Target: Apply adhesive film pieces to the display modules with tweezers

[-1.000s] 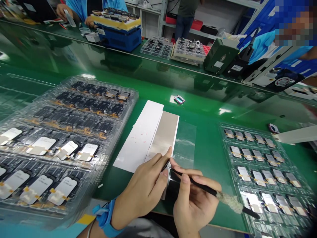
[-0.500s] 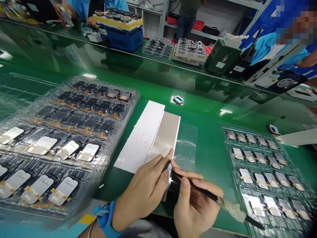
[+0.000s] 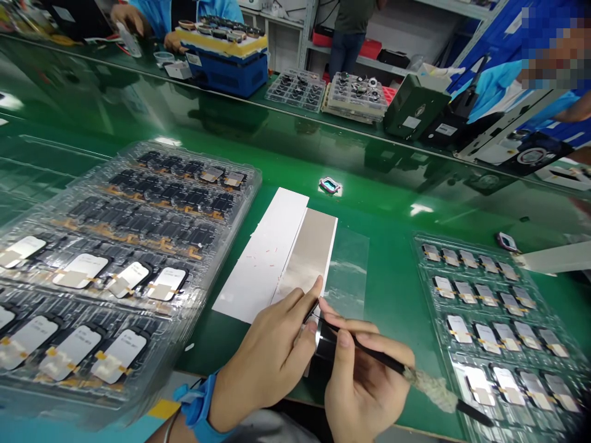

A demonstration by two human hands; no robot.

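Observation:
My left hand (image 3: 270, 354), with a blue wrist strap, pinches a small dark glossy part (image 3: 324, 344) at the near edge of the green table. My right hand (image 3: 364, 378) grips black tweezers (image 3: 397, 368) like a pen; their handle is wrapped in pale tape and their tip meets the dark part between my two hands. Just beyond my fingers lie a grey sheet (image 3: 310, 252), a white sheet (image 3: 268, 252) and a clear film (image 3: 348, 264).
Stacked clear trays of black and white-faced parts (image 3: 115, 258) fill the left side. A clear tray of small parts (image 3: 498, 314) lies on the right. A small pink-rimmed part (image 3: 329, 184) sits mid-table. Other people's hands, blue bins, trays and machines line the far side.
Almost nothing has moved. My hands stay together at the dark part, and the view has shifted slightly.

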